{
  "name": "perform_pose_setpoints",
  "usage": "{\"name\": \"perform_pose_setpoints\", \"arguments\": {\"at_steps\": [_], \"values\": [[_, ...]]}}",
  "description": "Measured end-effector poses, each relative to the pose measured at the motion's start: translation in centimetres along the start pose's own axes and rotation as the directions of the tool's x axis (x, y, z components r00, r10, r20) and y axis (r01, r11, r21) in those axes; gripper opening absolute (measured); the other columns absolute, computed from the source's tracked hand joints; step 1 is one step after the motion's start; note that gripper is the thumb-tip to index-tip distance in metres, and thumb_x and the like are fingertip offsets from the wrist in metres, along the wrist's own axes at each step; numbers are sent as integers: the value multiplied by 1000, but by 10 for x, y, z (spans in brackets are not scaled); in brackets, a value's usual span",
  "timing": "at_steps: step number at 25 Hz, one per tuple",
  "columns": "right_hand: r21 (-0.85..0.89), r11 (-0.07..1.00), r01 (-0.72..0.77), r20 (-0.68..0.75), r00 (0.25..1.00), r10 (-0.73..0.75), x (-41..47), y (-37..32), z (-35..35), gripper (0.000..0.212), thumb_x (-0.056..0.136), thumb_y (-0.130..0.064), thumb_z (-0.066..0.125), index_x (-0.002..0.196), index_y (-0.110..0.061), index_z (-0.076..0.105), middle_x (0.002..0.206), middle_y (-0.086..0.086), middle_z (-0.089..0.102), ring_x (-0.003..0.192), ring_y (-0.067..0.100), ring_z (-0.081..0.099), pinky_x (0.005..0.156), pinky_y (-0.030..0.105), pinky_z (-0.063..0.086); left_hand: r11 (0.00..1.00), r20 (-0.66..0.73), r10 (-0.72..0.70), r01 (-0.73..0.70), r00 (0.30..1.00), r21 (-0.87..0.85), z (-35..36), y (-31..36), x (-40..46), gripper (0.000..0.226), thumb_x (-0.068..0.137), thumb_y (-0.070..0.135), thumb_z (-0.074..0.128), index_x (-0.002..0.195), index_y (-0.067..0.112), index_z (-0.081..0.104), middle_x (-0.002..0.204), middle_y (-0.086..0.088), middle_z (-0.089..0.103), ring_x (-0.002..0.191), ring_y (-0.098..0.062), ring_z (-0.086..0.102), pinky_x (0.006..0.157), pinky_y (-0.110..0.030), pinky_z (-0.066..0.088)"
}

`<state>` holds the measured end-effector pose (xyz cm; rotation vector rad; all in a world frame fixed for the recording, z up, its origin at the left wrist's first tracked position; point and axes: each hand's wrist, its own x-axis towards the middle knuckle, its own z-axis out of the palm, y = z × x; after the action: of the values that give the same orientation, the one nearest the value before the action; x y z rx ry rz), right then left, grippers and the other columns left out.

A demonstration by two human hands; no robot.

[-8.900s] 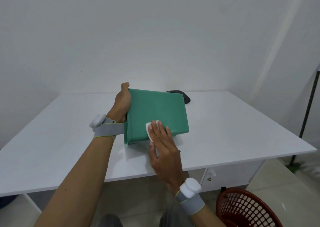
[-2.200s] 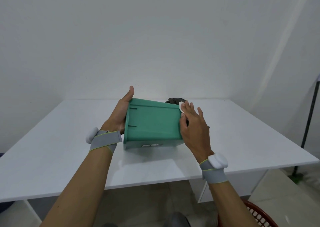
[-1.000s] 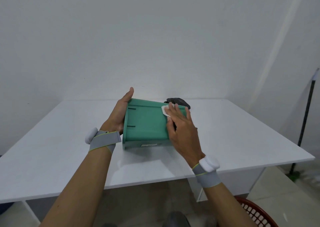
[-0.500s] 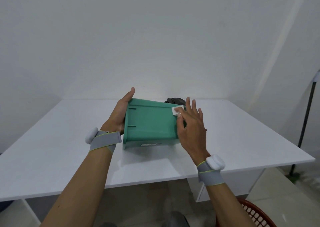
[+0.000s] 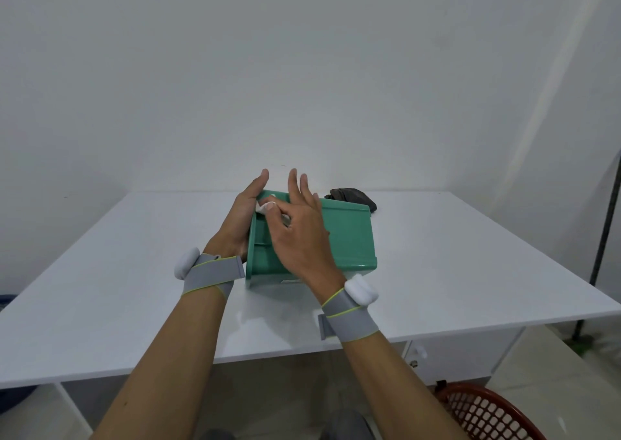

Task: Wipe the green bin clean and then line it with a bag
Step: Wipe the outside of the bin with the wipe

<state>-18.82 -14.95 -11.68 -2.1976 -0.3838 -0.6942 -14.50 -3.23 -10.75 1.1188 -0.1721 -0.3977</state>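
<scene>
**Surfaces and finishes, head view**

Green bin [image 5: 346,234]: looking like smooth moulded plastic, semi-gloss, catching a soft highlight along its near rounded edge.

Wipe [image 5: 265,207]: showing as a small white wad, soft and matt, cloth or paper not telling apart.

Counter [image 5: 453,264]: reading as a smooth white laminate-like top, faintly sheening.

Dark bundle [image 5: 353,197] behind the bin: appearing crinkled and dull black, material unclear.

Wrist bands [image 5: 213,273]: looking like grey matt woven fabric with yellow-green piping, each carrying a smooth white plastic pod.

Basket [image 5: 484,412]: showing as red-brown plastic lattice, slightly glossy.

Wall [image 5: 302,69]: looking matt white, painted.
</scene>
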Motion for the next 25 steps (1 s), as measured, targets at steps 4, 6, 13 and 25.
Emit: {"name": "perform_pose_setpoints", "arguments": {"at_steps": [4, 6, 13, 25], "values": [[-95, 995, 3, 20, 1000, -1, 7, -7, 0, 37, 105, -33, 40, 101, -28, 76, 171, 4, 18, 159, 14, 1, 129, 42, -3, 1000, -64, 13, -11, 998, 20, -2, 0, 4, 60, 93, 68, 65, 80, 9, 60, 68, -11, 64, 63, -26, 65, 66, -32, 58], [-152, 988, 35, 15, 999, -33, 6, -4, -3, 37, 106, -35, 39, 104, -31, 76, 171, 4, 18, 160, 16, 1, 129, 42, -3, 1000, -39, -3, 4, 999, 12, -3, 0, 3, 62, 92, 69, 65, 79, 9, 64, 69, -12, 66, 65, -27, 67, 68, -33, 58], [-265, 963, 59, -87, 993, -85, -18, 40, -29, 35, 107, -38, 40, 124, -40, 71, 170, -2, 22, 160, 15, 3, 129, 46, 3, 999, 69, -21, 18, 997, 45, -8, -1, 6, 78, 91, 73, 64, 114, 1, 79, 112, -24, 77, 98, -40, 77, 86, -50, 62], [-412, 904, -117, -264, 964, 4, -44, 121, -99, 38, 109, -35, 38, 134, -35, 67, 170, -4, 24, 159, 16, 11, 130, 44, 8, 997, -42, 41, -38, 998, 61, -6, 0, 8, 71, 92, 75, 62, 95, 7, 86, 105, -22, 80, 92, -38, 80, 72, -45, 64]]}}
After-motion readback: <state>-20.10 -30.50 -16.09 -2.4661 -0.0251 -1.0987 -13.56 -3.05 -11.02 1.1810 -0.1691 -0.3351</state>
